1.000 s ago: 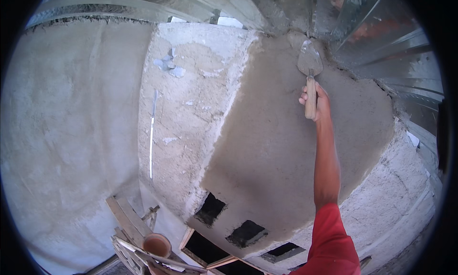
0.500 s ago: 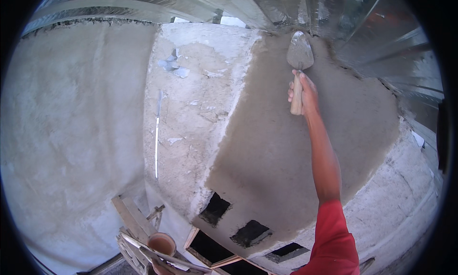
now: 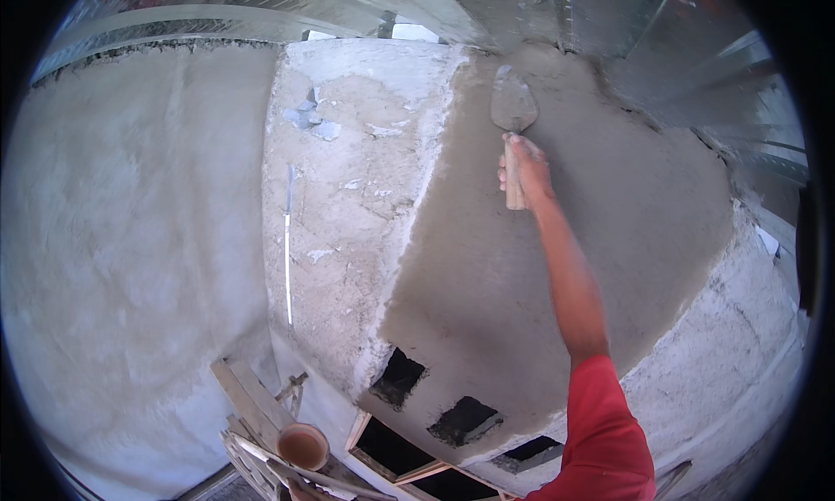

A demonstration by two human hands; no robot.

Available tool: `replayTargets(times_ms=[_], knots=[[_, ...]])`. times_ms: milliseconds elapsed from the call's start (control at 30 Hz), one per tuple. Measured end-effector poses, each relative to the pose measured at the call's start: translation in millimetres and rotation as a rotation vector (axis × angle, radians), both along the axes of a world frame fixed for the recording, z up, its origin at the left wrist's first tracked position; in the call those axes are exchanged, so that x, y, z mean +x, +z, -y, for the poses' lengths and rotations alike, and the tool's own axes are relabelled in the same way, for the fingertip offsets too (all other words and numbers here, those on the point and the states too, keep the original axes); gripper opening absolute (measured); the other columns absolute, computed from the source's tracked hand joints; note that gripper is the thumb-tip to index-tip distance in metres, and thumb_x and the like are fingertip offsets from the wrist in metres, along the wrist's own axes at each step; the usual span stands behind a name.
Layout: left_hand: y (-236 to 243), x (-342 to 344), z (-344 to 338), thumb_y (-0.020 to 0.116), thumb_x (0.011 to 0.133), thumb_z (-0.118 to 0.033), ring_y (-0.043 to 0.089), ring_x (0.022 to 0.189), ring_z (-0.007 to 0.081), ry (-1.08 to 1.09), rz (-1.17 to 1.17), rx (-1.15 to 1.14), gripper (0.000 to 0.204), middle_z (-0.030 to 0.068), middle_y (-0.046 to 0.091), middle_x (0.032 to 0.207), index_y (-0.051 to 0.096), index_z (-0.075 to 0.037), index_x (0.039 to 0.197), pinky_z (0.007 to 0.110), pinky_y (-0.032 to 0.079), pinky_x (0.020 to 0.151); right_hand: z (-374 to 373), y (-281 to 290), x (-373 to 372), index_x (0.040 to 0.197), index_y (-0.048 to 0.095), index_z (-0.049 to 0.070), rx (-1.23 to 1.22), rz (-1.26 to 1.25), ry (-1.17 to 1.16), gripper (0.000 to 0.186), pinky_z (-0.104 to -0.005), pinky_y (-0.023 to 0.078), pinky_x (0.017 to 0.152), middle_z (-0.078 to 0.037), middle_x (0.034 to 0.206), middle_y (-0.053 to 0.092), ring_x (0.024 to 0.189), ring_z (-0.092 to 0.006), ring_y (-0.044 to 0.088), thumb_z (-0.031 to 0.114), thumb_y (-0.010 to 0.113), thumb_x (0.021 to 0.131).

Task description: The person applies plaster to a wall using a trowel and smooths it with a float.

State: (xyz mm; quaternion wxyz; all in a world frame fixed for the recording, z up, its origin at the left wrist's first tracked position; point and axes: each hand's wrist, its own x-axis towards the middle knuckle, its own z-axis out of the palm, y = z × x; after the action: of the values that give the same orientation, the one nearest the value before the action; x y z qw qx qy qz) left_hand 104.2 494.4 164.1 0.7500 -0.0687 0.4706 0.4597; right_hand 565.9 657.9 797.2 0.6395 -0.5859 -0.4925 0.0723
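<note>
My right hand (image 3: 531, 168) is closed around the wooden handle of a pointed trowel (image 3: 514, 101), arm stretched up to the upper part of the wall. The grey metal blade points upward and lies on or close to a broad patch of damp grey-brown plaster (image 3: 522, 266). Whether the blade touches the surface is hard to tell. My left hand does not show. To the lower left, a round reddish-brown bucket (image 3: 303, 446) stands among wooden boards.
Pale, rough, older wall (image 3: 348, 197) borders the fresh plaster, with a thin white strip (image 3: 288, 266) on it. Dark square openings (image 3: 398, 379) pierce the lower wall above a wooden frame (image 3: 416, 472). Wooden planks (image 3: 246, 397) rise at lower left. Corrugated metal roofing (image 3: 522, 14) hangs overhead.
My right hand and the trowel have moved left and slightly down across the upper plaster. The grip on the handle stays the same.
</note>
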Motion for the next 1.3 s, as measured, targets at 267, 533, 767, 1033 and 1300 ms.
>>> replayTargets(times_ms=[267, 533, 767, 1033, 1300], knots=[[-28.9, 14.1, -32.1, 0.042, 0.094, -0.059, 0.048, 0.046, 0.0124, 0.055, -0.049, 0.213, 0.042, -0.0010, 0.051, 0.071, 0.055, -0.020, 0.101, 0.025, 0.042, 0.038, 74.6, 11.9, 11.8, 0.128, 0.054, 0.004, 0.122, -0.047, 0.023, 0.043, -0.0300, 0.047, 0.045, -0.007, 0.074, 0.055, 0.053, -0.0149, 0.055, 0.036, 0.051, 0.099], [21.4, 71.4, -59.7, 0.043, 0.097, -0.049, 0.056, 0.054, 0.0160, -0.026, -0.066, 0.513, 0.040, 0.0038, 0.057, 0.076, 0.056, -0.014, 0.111, 0.030, 0.047, 0.043, 121.7, -71.2, 9.7, 0.129, 0.053, 0.004, 0.042, -0.108, -0.041, 0.040, -0.0308, 0.047, 0.043, -0.007, 0.073, 0.055, 0.052, -0.0148, 0.055, 0.033, 0.047, 0.101], [14.9, 52.2, -42.3, 0.051, 0.097, -0.043, 0.060, 0.106, 0.0252, 0.156, 0.049, 0.226, 0.053, 0.0112, 0.059, 0.121, 0.052, -0.005, 0.134, 0.038, 0.050, 0.090, 146.6, -242.2, -50.0, 0.131, 0.055, 0.003, -0.593, -0.142, 0.205, 0.042, -0.0277, 0.047, 0.051, -0.005, 0.075, 0.054, 0.054, -0.0127, 0.053, 0.024, 0.053, 0.096], [-113.0, 5.0, 81.4, 0.045, 0.097, -0.052, 0.052, 0.055, 0.0198, 0.408, 0.116, -0.184, 0.046, 0.0077, 0.052, 0.073, 0.053, -0.007, 0.095, 0.037, 0.047, 0.046, 190.5, -548.0, -92.4, 0.124, 0.061, -0.002, -1.146, 0.655, 0.707, 0.049, -0.0444, 0.048, 0.093, -0.027, 0.107, 0.065, 0.104, -0.0419, 0.061, 0.019, 0.063, 0.080], [-199.0, 22.5, 146.8, 0.045, 0.097, -0.050, 0.049, 0.054, 0.0211, 0.599, 0.029, -0.474, 0.042, 0.0081, 0.052, 0.073, 0.053, -0.009, 0.094, 0.035, 0.042, 0.047, 179.9, -776.3, -160.1, 0.126, 0.061, 0.008, -1.364, 0.925, 0.906, 0.042, -0.0482, 0.052, 0.088, -0.023, 0.103, 0.066, 0.100, -0.0386, 0.064, 0.017, 0.062, 0.085]])
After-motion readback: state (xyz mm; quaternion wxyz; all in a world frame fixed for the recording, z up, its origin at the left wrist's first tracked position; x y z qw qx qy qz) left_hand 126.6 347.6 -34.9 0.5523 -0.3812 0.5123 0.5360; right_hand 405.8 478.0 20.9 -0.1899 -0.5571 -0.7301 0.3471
